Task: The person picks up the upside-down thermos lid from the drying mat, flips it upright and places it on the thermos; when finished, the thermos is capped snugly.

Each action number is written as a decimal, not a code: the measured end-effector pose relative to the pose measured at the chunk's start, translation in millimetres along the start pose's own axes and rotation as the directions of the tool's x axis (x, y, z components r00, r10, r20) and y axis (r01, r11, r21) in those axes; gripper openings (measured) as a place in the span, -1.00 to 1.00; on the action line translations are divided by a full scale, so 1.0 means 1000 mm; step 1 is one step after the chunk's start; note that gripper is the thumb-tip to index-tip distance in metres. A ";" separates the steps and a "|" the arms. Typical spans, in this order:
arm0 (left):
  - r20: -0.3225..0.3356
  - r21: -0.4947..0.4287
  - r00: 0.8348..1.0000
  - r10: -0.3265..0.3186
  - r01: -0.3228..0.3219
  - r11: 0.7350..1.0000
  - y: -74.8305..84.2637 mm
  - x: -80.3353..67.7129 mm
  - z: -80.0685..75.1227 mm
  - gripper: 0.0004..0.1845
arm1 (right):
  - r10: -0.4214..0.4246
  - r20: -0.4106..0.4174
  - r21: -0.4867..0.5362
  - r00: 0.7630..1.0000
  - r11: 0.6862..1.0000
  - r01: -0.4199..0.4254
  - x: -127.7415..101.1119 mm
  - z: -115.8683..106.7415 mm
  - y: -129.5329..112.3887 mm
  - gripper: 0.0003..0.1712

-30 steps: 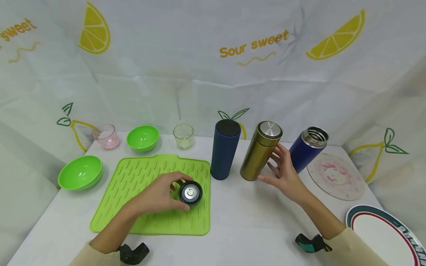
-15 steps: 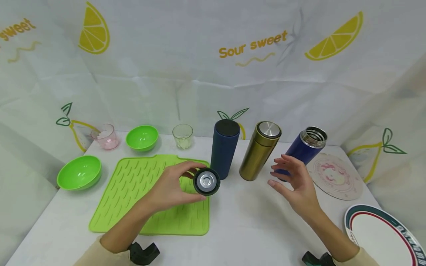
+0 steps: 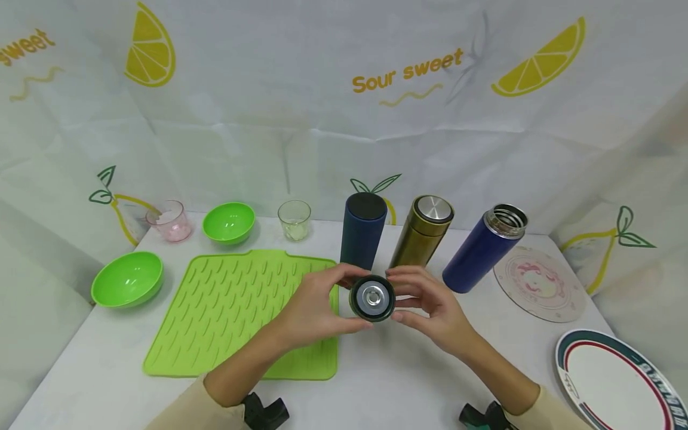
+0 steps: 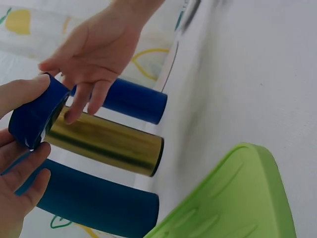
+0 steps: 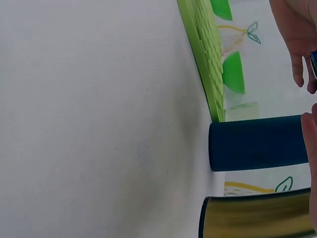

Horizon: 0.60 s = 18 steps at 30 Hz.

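My left hand (image 3: 317, 307) pinches a blue bottle lid (image 3: 372, 298) between thumb and fingers, above the table right of the green mat. The lid's underside, a silver disc in a black ring, faces the head camera. In the left wrist view the lid's blue side (image 4: 34, 116) shows. My right hand (image 3: 435, 304) is at the lid's right side with fingers loosely bent; its thumb and fingertips are at or near the rim, and contact is hard to tell. An uncapped blue thermos (image 3: 481, 251) stands behind, to the right.
Behind the hands stand a capped dark blue bottle (image 3: 362, 233) and a gold bottle (image 3: 421, 233). The green mat (image 3: 236, 316) lies left, with green bowls (image 3: 229, 223) and glasses (image 3: 294, 221) beyond. A pink round mat (image 3: 540, 283) and a white plate (image 3: 618, 382) are right.
My left hand has lifted the lid off the mat area and carried it right. My right hand has left the gold bottle's side and come left toward the lid.
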<state>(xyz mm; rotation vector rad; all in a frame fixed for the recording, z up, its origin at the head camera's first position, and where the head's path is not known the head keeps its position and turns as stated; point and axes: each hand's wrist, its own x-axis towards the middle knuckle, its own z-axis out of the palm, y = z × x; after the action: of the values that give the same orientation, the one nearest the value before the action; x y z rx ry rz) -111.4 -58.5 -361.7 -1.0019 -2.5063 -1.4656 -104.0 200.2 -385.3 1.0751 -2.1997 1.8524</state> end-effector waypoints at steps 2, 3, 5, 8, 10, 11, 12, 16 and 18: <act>0.003 0.003 1.000 -0.005 0.005 1.000 -0.001 0.001 0.003 -0.27 | -0.001 0.009 0.025 1.000 1.000 0.001 0.000 0.001 0.001 -0.41; 0.003 0.002 1.000 -0.007 0.007 1.000 -0.001 0.002 0.004 -0.27 | -0.002 0.013 0.036 1.000 0.999 0.001 0.000 0.002 0.001 -0.42; 0.000 -0.003 1.000 -0.009 0.009 1.000 -0.003 0.002 0.005 -0.27 | 0.011 0.018 0.051 1.000 0.999 -0.012 0.000 0.002 0.002 -0.43; 0.000 -0.018 1.000 0.000 0.000 1.000 -0.006 0.003 0.008 -0.27 | 0.034 0.023 0.077 0.999 0.996 -0.035 -0.001 0.003 0.003 -0.44; 0.006 -0.031 1.000 0.005 -0.005 1.000 -0.009 0.003 0.010 -0.26 | 0.056 0.020 0.086 0.998 0.995 -0.058 -0.001 0.002 0.003 -0.44; 0.011 -0.036 1.000 0.009 -0.008 0.999 -0.010 0.003 0.010 -0.25 | 0.051 0.018 0.087 0.999 0.995 -0.052 -0.002 0.002 0.005 -0.44; 0.017 -0.042 1.000 0.010 -0.009 0.999 -0.011 0.004 0.011 -0.25 | 0.051 0.014 0.090 0.999 0.995 -0.052 -0.002 0.001 0.006 -0.44; 0.039 -0.094 0.999 -0.012 0.015 0.995 -0.013 0.007 0.012 -0.26 | 0.018 -0.018 0.057 1.000 0.998 -0.017 -0.002 -0.002 0.010 -0.44; 0.045 -0.139 0.998 -0.054 0.060 0.988 -0.012 0.009 0.012 -0.34 | 0.011 -0.047 0.032 0.999 0.999 -0.009 -0.002 -0.004 0.010 -0.45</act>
<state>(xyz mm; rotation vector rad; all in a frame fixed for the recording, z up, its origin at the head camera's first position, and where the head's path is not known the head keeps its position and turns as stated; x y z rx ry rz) -121.9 -48.2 -374.2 -0.9978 -2.5093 -1.6760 -109.1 204.6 -393.6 1.0167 -2.1612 1.9025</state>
